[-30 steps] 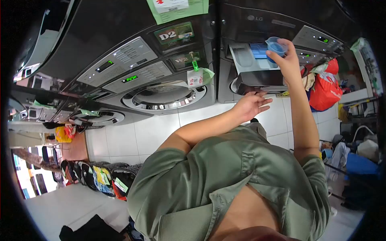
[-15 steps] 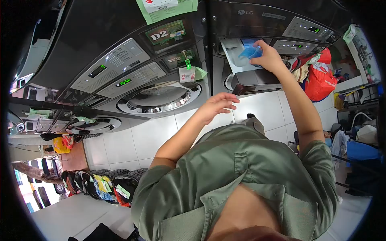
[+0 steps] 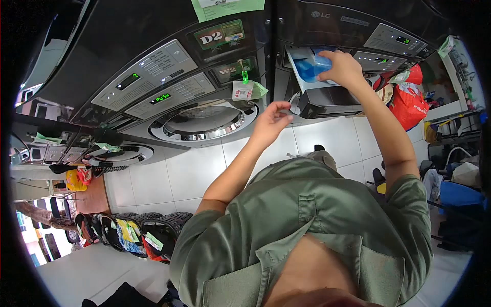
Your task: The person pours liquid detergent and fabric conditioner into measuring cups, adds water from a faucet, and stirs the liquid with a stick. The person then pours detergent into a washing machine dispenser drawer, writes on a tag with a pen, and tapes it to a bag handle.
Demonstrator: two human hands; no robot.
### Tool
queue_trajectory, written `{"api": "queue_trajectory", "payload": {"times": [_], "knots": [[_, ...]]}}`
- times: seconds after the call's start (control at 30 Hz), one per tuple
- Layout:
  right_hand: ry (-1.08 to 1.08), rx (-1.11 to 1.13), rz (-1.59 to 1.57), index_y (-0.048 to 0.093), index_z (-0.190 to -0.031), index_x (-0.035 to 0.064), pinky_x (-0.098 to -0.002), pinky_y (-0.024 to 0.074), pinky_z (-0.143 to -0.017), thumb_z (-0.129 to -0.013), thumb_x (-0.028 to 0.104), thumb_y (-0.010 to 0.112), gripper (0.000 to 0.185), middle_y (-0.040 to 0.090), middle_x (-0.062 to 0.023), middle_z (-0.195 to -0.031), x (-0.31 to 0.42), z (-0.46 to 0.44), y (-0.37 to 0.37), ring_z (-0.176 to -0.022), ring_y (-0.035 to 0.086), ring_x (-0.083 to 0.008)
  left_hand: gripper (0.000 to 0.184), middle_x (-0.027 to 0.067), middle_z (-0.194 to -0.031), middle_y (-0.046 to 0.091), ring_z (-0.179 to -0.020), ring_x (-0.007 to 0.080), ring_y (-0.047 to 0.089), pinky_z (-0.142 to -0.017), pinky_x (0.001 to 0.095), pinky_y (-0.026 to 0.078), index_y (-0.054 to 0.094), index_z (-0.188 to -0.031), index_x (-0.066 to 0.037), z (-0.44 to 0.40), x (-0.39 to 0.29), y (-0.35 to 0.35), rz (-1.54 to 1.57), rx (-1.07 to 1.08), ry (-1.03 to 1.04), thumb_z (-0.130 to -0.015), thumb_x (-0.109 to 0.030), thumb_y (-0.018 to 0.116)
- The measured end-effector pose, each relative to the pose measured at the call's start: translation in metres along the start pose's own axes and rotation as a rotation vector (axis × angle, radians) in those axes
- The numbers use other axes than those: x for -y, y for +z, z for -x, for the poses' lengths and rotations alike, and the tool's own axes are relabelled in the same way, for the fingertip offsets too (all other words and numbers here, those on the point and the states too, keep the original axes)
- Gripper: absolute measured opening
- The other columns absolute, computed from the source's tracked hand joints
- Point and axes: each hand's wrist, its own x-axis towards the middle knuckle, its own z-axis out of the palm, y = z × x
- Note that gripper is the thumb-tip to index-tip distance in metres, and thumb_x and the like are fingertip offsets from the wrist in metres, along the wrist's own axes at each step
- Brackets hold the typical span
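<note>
My right hand point(image 3: 343, 69) is closed around a translucent blue cup point(image 3: 323, 62), tipped over the pulled-out detergent drawer point(image 3: 313, 86) of a washing machine. Deep blue liquid point(image 3: 304, 69) shows in the drawer's white tray beside the cup. The hand partly hides the cup. My left hand point(image 3: 272, 124) hovers in front of the machines, left of the drawer's dark front, with bent fingers apart and nothing in them.
A washer with a round glass door point(image 3: 207, 122) stands at left, its panel point(image 3: 171, 100) reading PUSH. A tag point(image 3: 242, 91) hangs from a green clip. Red bags point(image 3: 409, 105) sit at right, and several laundry baskets point(image 3: 162, 227) line the lower left.
My right hand has tipped the cup further over the drawer, and more blue shows in the tray. My left hand has shifted slightly left, its fingers more curled. The view has shifted a little.
</note>
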Motion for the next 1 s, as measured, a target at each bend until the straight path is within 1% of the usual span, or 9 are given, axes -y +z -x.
{"api": "queue_trajectory", "payload": {"times": [0.1,0.17,0.23,0.5,0.77,0.8,0.9,0.93,1.0], "knots": [[-0.067,0.055,0.129,0.058,-0.112,0.0168,-0.0367,0.0455,-0.081,-0.051,0.033,0.076,0.065,0.06,-0.0116,-0.099,0.016,-0.002,-0.012,-0.097,0.055,-0.0294,0.056,0.0106,-0.113,0.054,-0.096,0.0189,0.053,-0.083,0.0305,0.042,0.046,-0.116,-0.001,-0.01,-0.006,0.02,-0.197,-0.111,0.18,-0.069,-0.018,0.071],[-0.144,0.153,0.229,0.06,-0.106,0.0162,-0.0388,0.0464,-0.081,-0.048,0.032,0.077,0.063,0.059,-0.0102,-0.104,0.029,-0.01,-0.017,-0.1,0.054,-0.0284,0.079,0.0167,-0.12,0.047,-0.106,0.0295,0.049,-0.089,0.0371,0.039,0.04,-0.121,0.001,-0.016,-0.018,0.029,-0.554,-0.267,0.499,-0.057,-0.024,0.079],[-0.276,0.084,0.266,0.063,-0.1,0.0137,-0.0388,0.0471,-0.08,-0.047,0.031,0.077,0.057,0.061,-0.011,-0.1,0.035,-0.01,-0.017,-0.097,0.056,-0.0288,0.092,0.0204,-0.124,0.042,-0.114,0.0369,0.042,-0.095,0.0417,0.035,0.036,-0.123,0.001,-0.022,-0.015,0.035,-0.614,-0.295,0.563,-0.049,-0.028,0.082],[-0.249,0.386,0.373,0.06,-0.103,-0.0002,-0.0361,0.0449,-0.084,-0.047,0.043,0.078,0.073,0.061,-0.0176,-0.102,0.055,-0.036,-0.023,-0.096,0.058,-0.0296,0.098,0.0195,-0.122,0.043,-0.11,0.0373,0.042,-0.092,0.0413,0.035,0.035,-0.125,-0.001,-0.024,-0.013,0.042,-0.667,-0.417,0.598,-0.043,-0.029,0.082],[-0.195,0.346,0.292,0.058,-0.108,-0.0031,-0.0344,0.0448,-0.085,-0.049,0.045,0.077,0.078,0.06,-0.02,-0.105,0.051,-0.038,-0.018,-0.097,0.059,-0.0285,0.1,0.0179,-0.124,0.042,-0.112,0.0355,0.042,-0.093,0.0405,0.035,0.033,-0.127,-0.005,-0.02,-0.014,0.044,-0.673,-0.46,0.588,-0.042,-0.025,0.082],[-0.136,0.478,0.251,0.058,-0.107,-0.004,-0.0334,0.0466,-0.081,-0.049,0.045,0.077,0.078,0.062,-0.0201,-0.099,0.052,-0.039,-0.019,-0.091,0.062,-0.0274,0.101,0.018,-0.124,0.043,-0.112,0.0354,0.043,-0.093,0.0404,0.035,0.033,-0.128,-0.005,-0.02,-0.015,0.045,-0.68,-0.466,0.592,-0.042,-0.025,0.082],[-0.12,0.349,0.178,0.059,-0.105,-0.0042,-0.0324,0.0483,-0.076,-0.049,0.045,0.078,0.077,0.064,-0.0192,-0.092,0.058,-0.032,-0.026,-0.081,0.064,-0.0265,0.102,0.0182,-0.124,0.042,-0.112,0.0354,0.043,-0.093,0.0404,0.036,0.032,-0.128,-0.005,-0.017,-0.017,0.045,-0.694,-0.457,0.59,-0.041,-0.024,0.082],[-0.252,0.3,0.264,0.06,-0.103,-0.0044,-0.0314,0.0493,-0.071,-0.049,0.044,0.078,0.075,0.065,-0.0179,-0.085,0.044,-0.043,-0.012,-0.073,0.065,-0.0249,0.102,0.0183,-0.124,0.042,-0.112,0.0355,0.042,-0.093,0.0405,0.036,0.032,-0.128,-0.005,-0.018,-0.019,0.044,-0.693,-0.444,0.578,-0.041,-0.024,0.082],[-0.176,0.355,0.216,0.06,-0.103,-0.0044,-0.0319,0.0491,-0.072,-0.049,0.044,0.078,0.074,0.064,-0.0184,-0.087,0.04,-0.049,-0.013,-0.076,0.064,-0.0253,0.102,0.0181,-0.124,0.042,-0.113,0.0356,0.042,-0.093,0.0408,0.036,0.032,-0.128,-0.005,-0.019,-0.019,0.042,-0.689,-0.435,0.59,-0.041,-0.024,0.082]]}}
